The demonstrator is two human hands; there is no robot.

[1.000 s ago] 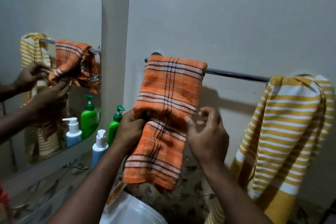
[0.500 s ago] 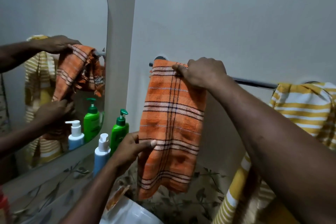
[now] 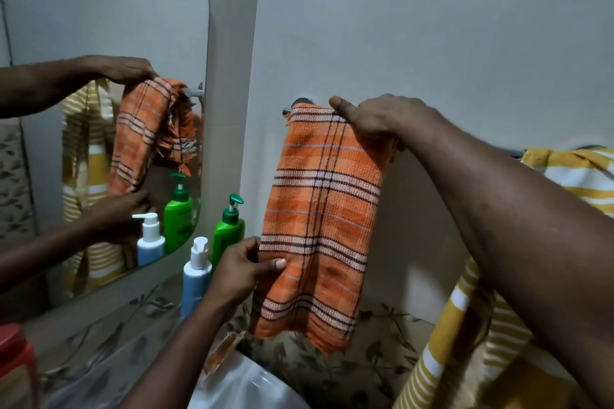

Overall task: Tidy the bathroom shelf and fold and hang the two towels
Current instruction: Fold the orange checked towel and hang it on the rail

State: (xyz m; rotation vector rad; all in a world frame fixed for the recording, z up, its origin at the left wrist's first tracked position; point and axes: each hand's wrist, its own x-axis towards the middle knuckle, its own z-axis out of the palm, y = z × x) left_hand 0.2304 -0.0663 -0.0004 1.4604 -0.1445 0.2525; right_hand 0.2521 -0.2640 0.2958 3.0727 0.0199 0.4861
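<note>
On the rail (image 3: 287, 111), the right hand (image 3: 375, 119) grips the orange towel (image 3: 319, 209); the left hand (image 3: 242, 272) pinches its edge, straightening it. Next, probably, the yellow towel (image 3: 578, 176) needs folding

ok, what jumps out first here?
The orange plaid towel draped over the towel rail at centre, with the right hand holding its top and the left hand pinching its lower left edge. A yellow striped towel hangs bunched at right; the mirror at left repeats the scene.
</note>
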